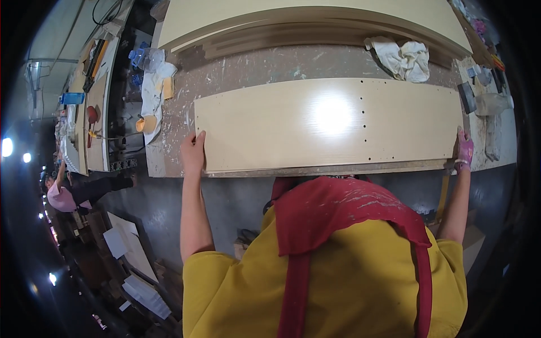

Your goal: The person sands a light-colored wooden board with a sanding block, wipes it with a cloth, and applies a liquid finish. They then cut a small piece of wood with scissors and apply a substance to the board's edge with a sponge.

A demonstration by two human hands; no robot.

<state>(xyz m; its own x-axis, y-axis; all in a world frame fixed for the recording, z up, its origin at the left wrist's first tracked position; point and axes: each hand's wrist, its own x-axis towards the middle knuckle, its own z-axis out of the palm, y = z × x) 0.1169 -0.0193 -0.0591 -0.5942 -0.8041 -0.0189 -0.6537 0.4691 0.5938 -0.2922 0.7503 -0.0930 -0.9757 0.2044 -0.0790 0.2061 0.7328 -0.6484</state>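
A long pale wooden panel [270, 132] lies across the workbench in front of me, with a column of small dark holes right of its middle. A bright lamp reflection shines on its surface. At the panel's left end, near the front corner, my bare left hand [193, 153] grips the edge, fingers mostly hidden. My right hand [465, 149], in a pink glove, holds the opposite end near its front corner. Both forearms reach forward from my sides.
Behind the panel are more stacked boards [315, 19] and a crumpled white cloth [406, 59]. A clear plastic bottle [147, 59] and an orange cup [147, 124] stand at left; a translucent container [493, 104] sits at right. Another person [62, 197] is far left.
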